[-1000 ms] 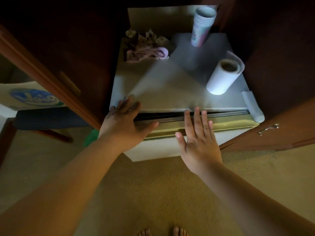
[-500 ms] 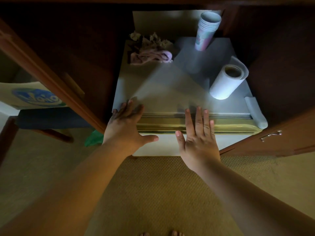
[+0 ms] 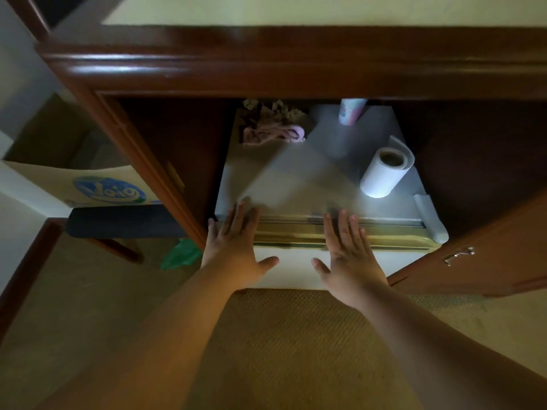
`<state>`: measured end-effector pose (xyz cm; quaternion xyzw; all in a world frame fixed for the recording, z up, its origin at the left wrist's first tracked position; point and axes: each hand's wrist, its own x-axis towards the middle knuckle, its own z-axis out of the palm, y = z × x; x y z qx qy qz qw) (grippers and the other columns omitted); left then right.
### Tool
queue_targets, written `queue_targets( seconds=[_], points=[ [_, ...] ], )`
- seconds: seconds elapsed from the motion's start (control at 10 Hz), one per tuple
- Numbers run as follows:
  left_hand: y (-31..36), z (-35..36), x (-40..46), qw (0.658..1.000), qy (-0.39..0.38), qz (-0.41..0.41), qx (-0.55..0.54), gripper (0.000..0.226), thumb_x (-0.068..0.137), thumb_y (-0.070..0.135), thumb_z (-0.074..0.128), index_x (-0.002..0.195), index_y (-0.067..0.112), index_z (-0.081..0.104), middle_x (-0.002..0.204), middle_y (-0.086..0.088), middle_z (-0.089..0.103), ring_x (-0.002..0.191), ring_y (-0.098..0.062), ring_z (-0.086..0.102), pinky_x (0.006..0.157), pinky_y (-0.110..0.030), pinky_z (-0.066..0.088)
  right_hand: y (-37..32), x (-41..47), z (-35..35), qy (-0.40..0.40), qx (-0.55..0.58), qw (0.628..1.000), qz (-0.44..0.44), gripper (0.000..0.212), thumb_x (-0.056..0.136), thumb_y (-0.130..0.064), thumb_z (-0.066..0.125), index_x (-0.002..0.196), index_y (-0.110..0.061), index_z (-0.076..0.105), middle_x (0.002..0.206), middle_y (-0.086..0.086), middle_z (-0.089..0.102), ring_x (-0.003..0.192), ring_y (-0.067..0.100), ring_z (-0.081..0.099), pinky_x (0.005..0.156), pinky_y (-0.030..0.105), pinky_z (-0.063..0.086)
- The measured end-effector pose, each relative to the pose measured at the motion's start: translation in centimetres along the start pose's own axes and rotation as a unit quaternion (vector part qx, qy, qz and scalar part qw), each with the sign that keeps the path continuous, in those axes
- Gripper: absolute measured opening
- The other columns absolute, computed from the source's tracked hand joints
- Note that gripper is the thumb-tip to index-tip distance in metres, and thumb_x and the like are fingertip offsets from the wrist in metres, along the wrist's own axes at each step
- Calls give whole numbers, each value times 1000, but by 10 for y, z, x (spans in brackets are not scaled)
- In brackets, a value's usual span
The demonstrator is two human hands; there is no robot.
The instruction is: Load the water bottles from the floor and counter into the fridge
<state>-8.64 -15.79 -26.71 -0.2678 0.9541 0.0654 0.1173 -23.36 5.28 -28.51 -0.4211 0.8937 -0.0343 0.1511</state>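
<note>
I see the small white fridge with a grey top and a brass-coloured strip along its door edge (image 3: 310, 184) sitting low inside a dark reddish wooden cabinet (image 3: 266, 66), its door shut flush. No water bottles show from the head camera.

Left hand (image 3: 236, 250): flat, fingers spread and extended, palm on the fridge's upper left front edge, gripping nothing. Right hand (image 3: 349, 255): likewise flat and splayed, pressed on the door's top edge near the middle, gripping nothing. The two hands are well apart.

On the fridge top: a white paper towel roll (image 3: 381, 173) lying tilted at right; a stack of pastel paper cups (image 3: 350, 112) at the back, top hidden by the cabinet; a crumpled pink cloth (image 3: 275, 133) at back left.

Cabinet door with a metal handle (image 3: 458, 254) stands open at right. Left of the cabinet, a cardboard box with a blue logo (image 3: 97, 187) rests on a dark seat; contents not visible. Something green (image 3: 180, 254) lies on the beige carpet (image 3: 290, 335).
</note>
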Motion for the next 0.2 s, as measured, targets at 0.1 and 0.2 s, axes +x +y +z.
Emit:
queue_targets(
  seconds=[0.1, 0.2],
  points=[
    [5, 7, -51, 998, 41, -12, -51, 98, 93, 69, 41, 158, 31, -21, 165, -7, -29, 153, -30, -22, 124, -53, 0, 9, -38, -8, -44, 34, 998, -22, 98, 103, -48, 44, 148, -30, -42, 157, 4, -47, 147, 27, -38, 126, 44, -6],
    [18, 21, -137, 990, -45, -65, -113, 91, 95, 62, 43, 150, 44, -27, 163, -1, -31, 155, -26, -17, 125, -46, 3, 16, -119, 4, -178, 82, 980, 38, 104, 102, -44, 47, 124, -56, -54, 168, -2, -27, 156, 28, -17, 127, 37, 7]
  ],
)
